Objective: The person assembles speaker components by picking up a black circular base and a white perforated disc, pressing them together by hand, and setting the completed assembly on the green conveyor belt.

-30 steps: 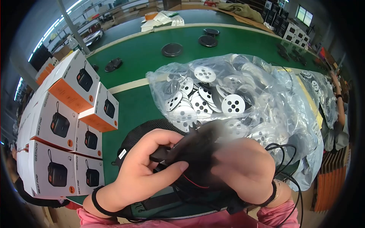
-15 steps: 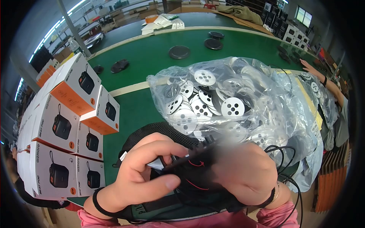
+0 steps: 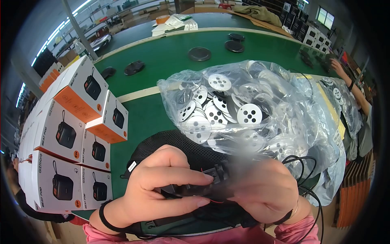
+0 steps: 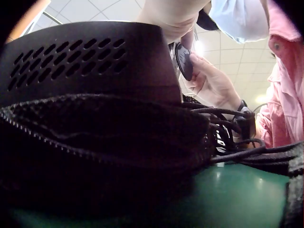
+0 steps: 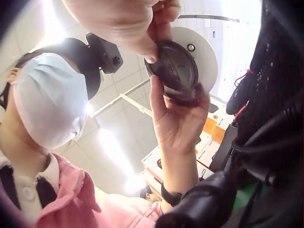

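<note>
Right wrist view: left hand (image 5: 178,126) and right hand (image 5: 123,23) both pinching black round plastic disc (image 5: 173,66), near black mesh fabric (image 3: 162,142). Thin edge possibly slipping if fingertips (image 5: 150,58) are pressing unevenly; looped black cables (image 3: 301,156), lying beside right hand, possibly snagging, jerking disc loose.

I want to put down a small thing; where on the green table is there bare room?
Bare table shows between the boxes and the clear bag, nearer than the pale strip; more lies beyond that strip, between the black discs. It is crowded near the hands, with the mesh case and cables.
</note>
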Tool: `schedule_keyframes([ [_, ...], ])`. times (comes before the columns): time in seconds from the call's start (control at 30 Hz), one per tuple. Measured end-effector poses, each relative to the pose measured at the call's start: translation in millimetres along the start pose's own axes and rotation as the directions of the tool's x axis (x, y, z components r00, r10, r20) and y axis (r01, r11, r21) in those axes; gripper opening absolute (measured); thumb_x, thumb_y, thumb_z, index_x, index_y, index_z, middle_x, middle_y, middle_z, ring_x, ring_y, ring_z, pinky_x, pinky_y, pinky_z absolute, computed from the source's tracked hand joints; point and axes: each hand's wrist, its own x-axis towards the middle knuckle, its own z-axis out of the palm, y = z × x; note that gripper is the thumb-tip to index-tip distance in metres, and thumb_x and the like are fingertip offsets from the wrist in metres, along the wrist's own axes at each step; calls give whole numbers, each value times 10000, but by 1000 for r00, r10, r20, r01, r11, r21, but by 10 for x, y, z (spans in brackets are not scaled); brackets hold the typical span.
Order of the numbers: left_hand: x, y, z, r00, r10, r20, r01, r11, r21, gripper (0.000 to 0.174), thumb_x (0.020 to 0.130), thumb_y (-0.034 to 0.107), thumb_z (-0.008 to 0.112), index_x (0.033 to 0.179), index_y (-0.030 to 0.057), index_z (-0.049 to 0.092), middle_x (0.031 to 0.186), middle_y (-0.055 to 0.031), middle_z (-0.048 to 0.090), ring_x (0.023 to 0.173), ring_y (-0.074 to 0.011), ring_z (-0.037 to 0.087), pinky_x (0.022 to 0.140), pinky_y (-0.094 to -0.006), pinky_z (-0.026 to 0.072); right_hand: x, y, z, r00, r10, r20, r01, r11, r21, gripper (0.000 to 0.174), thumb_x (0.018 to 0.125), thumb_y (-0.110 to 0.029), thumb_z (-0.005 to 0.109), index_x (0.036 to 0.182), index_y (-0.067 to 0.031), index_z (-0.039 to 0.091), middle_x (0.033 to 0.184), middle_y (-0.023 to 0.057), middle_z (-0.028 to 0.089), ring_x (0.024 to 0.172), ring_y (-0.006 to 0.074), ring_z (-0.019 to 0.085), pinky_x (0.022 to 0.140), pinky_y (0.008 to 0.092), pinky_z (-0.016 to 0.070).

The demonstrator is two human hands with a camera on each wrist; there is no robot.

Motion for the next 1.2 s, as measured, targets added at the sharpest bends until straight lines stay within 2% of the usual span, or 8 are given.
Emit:
schedule_keyframes([
  [0.73,-2,-1,8,999,22,24,-23,1000,13,247,498,6,717,729,19,628,683,-23,485,695,-174,458,630,-253,424,-24,-22,23,999,25,-42,-27,998,-53,302,538,4,656,835,-49,633,810,39,589,649,164,529,533,241,423],
  [1.0,0,22,22,1000,-15,24,15,1000,26,215,515,-14,689,720,-7,622,676,-31,487,666,-172,464,605,-259,405,4,-13,53,996,72,-54,-74,997,-26,255,567,-4,673,816,-42,630,757,47,587,599,171,539,506,251,421],
  [1.07,-1,22,38,999,-31,17,31,999,22,206,523,-16,682,719,-14,620,677,-35,488,657,-171,464,589,-257,392,23,-24,95,983,125,-135,-129,991,-24,201,578,-27,688,765,-40,617,712,45,587,572,172,539,492,254,420],
  [1.1,-2,13,49,999,-41,2,41,999,-8,233,565,-14,678,793,6,631,663,-20,481,622,-131,448,549,-230,357,26,-16,129,983,126,-135,-130,991,-24,201,578,-27,688,765,-40,617,712,45,587,572,172,539,492,254,420],
  [1.13,-4,5,60,999,-51,-12,51,998,-39,264,608,-12,674,867,27,642,649,-5,474,587,-91,432,508,-203,322,24,2,171,971,137,-198,-143,990,-15,185,584,-41,696,747,-43,607,680,44,580,553,174,536,475,256,412],
  [1.2,-12,-11,81,997,-73,-22,72,997,-37,260,615,-10,672,871,23,638,647,-6,475,581,-86,430,505,-200,319,32,3,194,953,151,-261,-158,987,-6,174,590,-55,703,728,-45,598,648,42,574,534,176,533,459,257,405],
])
